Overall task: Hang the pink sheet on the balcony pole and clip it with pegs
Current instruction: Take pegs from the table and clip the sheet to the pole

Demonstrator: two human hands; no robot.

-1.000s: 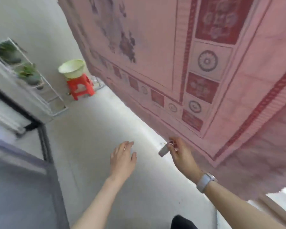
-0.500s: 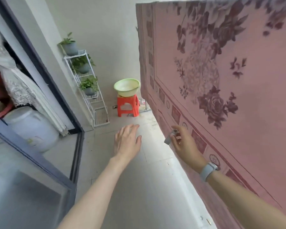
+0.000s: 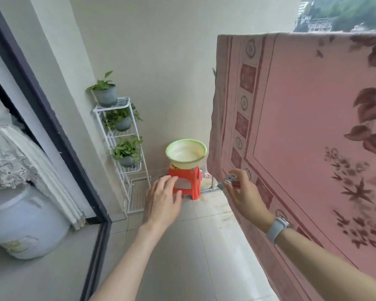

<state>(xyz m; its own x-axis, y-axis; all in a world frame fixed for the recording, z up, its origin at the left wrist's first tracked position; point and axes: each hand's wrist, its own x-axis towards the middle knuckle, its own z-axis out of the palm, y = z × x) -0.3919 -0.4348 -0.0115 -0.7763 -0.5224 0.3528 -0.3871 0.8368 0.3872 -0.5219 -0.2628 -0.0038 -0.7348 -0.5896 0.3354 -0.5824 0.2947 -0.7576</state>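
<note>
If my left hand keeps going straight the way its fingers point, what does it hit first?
Most likely the red stool, with the green basin on top. The left hand overlaps it in view, but depth is unclear.

A green basin sits on a red plastic stool at the far wall; beside it, a white wire rack holds three potted plants.

Balcony, daylit. Plain pale wall at the far end. Landmark: red stool on the tiled floor against that wall. A green basin sits on the stool. Left of the stool, a white wire rack holds three potted plants. Further left, a dark door frame, lace curtain and white drum. Above right, hillside buildings.
</note>
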